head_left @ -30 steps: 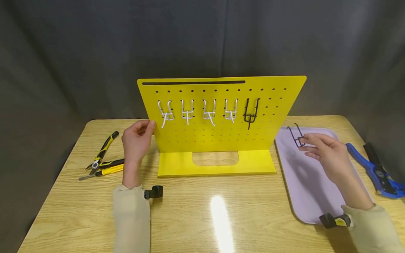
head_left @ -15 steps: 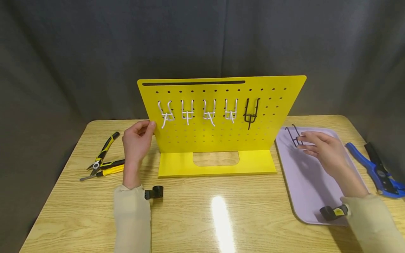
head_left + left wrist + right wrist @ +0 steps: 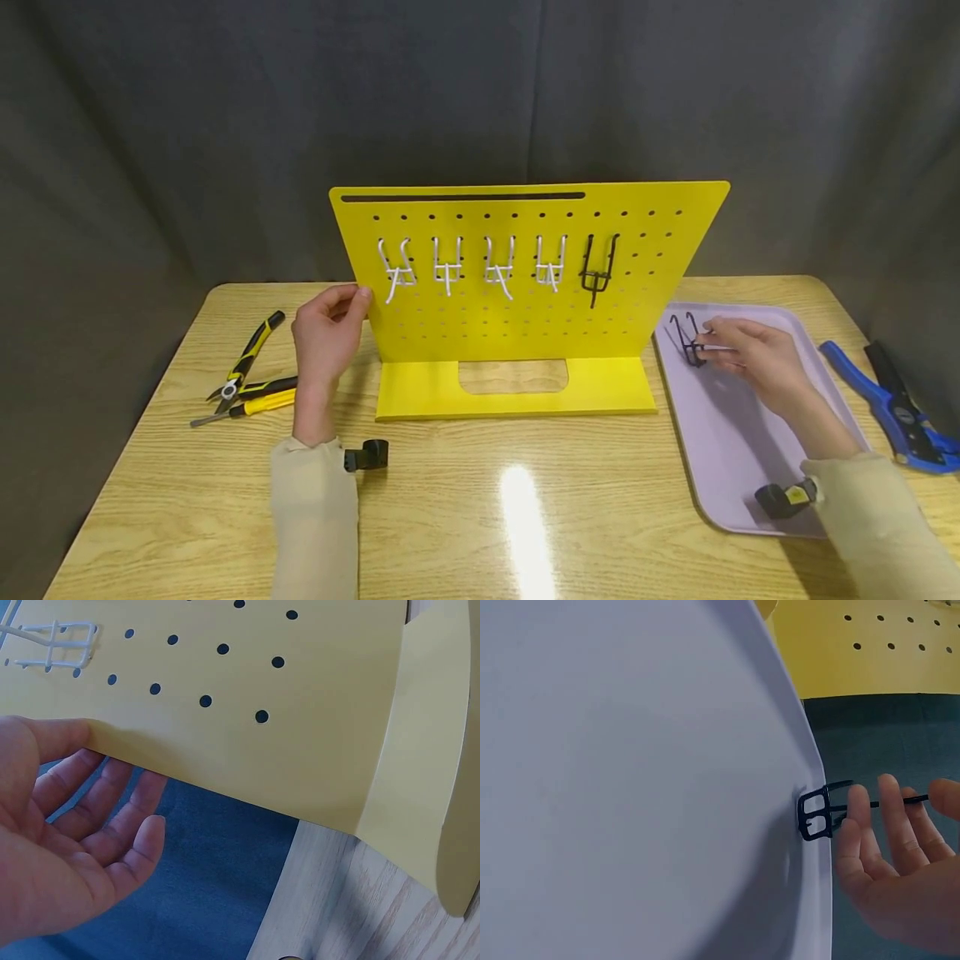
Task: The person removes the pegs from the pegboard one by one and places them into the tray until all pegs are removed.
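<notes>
Head camera, at its near edge, shows a left sleeve (image 3: 315,517) and a right sleeve (image 3: 862,525), both pale, each with a small black device at its cuff. Between them the wood-grain surface (image 3: 450,500) carries a bright streak of reflected light. A lilac tray (image 3: 716,458) lies to the right, running away from the viewer, with the right arm across it. Beyond its right edge lies a blue-and-black hand tool (image 3: 900,410), cut off by the frame. On the left, a yellow screwdriver (image 3: 266,403) points its blade outward, with black-and-yellow pliers (image 3: 228,390) just behind it, their handles spread.

Farther off, the right hand (image 3: 757,358) is over the tray's far left part, its fingers drawn nearly together, pinching a loose black hook (image 3: 815,815) with its two prongs up. Whether this hook touches the tray is hard to tell.

The yellow pegboard (image 3: 540,346) stands in the middle on its flat base, which has a cut-out. At its left edge the left hand (image 3: 330,333) grips the panel, thumb on the front and the other fingers loosely bent at the edge and behind it. Four white hooks (image 3: 447,267) hang in a row, then a mounted black hook (image 3: 595,275). A dark grey curtain (image 3: 450,92) fills the background.
</notes>
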A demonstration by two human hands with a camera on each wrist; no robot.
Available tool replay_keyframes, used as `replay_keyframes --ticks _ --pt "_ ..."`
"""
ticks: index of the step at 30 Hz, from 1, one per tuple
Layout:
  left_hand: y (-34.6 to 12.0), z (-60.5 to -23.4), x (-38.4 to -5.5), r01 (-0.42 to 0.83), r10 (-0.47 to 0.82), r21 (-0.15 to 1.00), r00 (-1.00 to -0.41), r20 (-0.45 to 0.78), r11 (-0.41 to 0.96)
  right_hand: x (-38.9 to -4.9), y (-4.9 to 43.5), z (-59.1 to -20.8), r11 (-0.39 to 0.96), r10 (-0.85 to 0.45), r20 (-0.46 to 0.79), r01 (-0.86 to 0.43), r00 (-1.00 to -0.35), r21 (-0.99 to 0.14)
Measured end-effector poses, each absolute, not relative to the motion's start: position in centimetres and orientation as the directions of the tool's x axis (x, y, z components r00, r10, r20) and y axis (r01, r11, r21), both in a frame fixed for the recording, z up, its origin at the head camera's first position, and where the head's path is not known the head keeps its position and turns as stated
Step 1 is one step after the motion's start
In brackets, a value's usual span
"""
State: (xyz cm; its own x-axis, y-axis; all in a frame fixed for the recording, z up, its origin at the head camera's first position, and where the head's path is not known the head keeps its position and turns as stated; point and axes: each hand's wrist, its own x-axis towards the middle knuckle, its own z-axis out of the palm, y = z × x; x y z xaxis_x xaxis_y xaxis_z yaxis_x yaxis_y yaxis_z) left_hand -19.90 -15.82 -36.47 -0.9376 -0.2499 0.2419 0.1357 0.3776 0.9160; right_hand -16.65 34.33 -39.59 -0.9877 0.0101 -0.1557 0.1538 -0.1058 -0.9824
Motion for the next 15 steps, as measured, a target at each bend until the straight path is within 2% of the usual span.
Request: replay_keyframes --ticks 15 --pt "-15.91 -36.37 -19.93 0.125 -0.248 0.918 -0.941 0.229 0.376 -17.21 34.35 -39.69 -0.043 0.015 -0.182 0.181 -0.983 -0.983"
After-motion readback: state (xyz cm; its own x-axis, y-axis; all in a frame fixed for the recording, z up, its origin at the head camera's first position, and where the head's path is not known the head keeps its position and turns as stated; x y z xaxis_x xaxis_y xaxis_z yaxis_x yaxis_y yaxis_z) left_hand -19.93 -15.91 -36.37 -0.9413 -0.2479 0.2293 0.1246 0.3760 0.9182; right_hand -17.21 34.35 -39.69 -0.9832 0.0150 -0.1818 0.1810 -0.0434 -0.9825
